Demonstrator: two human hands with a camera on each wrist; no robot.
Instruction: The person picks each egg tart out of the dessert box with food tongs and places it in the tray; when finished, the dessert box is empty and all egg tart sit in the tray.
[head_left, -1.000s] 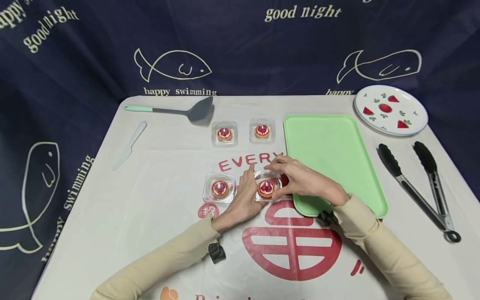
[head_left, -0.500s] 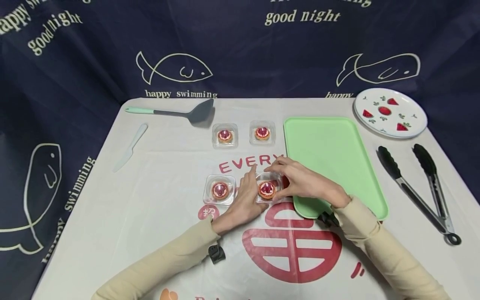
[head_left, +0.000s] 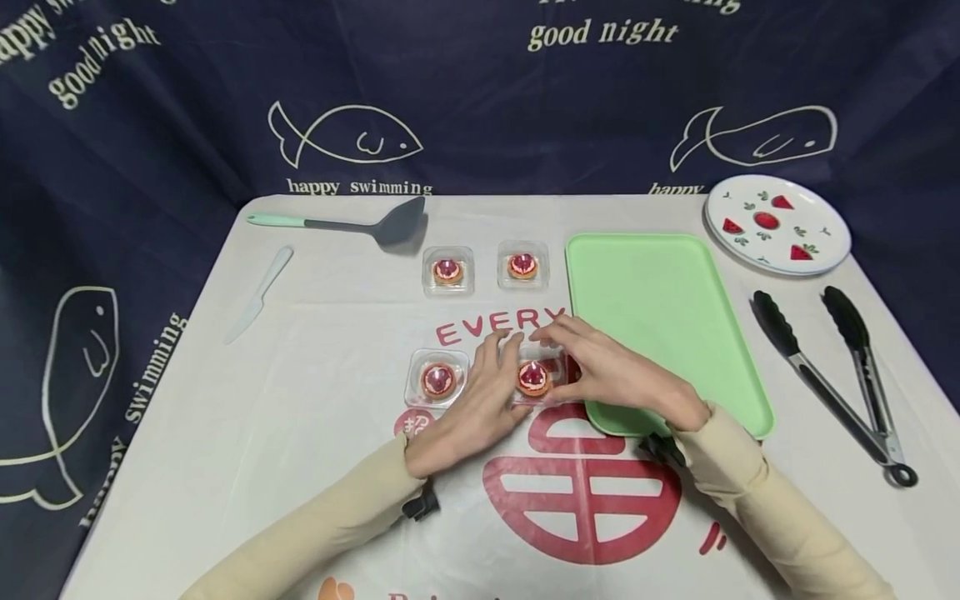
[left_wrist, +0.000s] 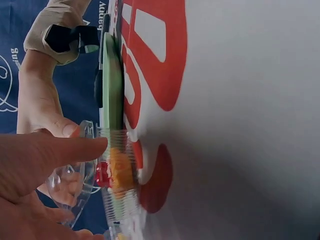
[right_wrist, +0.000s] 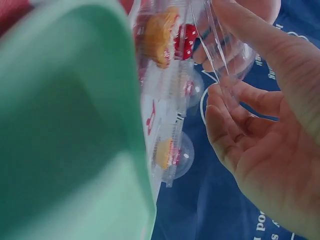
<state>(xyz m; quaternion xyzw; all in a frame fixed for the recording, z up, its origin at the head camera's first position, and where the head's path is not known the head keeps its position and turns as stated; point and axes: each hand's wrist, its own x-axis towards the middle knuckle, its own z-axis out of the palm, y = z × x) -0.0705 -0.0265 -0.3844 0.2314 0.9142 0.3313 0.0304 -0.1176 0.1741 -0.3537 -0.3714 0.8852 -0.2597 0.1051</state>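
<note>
A small red-topped tart (head_left: 533,377) sits in the base of a clear plastic box (left_wrist: 117,207) between my hands. The box's domed lid (right_wrist: 215,45) stands apart from the base, a gap showing in both wrist views. My right hand (head_left: 618,371) pinches the lid's right side between thumb and fingers. From the left, my left hand (head_left: 472,408) holds the lid, its thumb reaching the base's rim in the left wrist view. Left of this hand is another boxed tart (head_left: 438,380). Two more boxed tarts (head_left: 448,271) stand farther back.
A green tray (head_left: 645,308) lies just right of the box, under my right wrist. Plates (head_left: 780,237) and black-tipped tongs (head_left: 832,383) are at the right. A spatula (head_left: 337,223) and a pale knife (head_left: 260,293) lie at the left.
My left hand's fingers have lifted and spread from their flatter place along the box's left side. Its wrist has shifted a little left. The right hand stays nearly in place.
</note>
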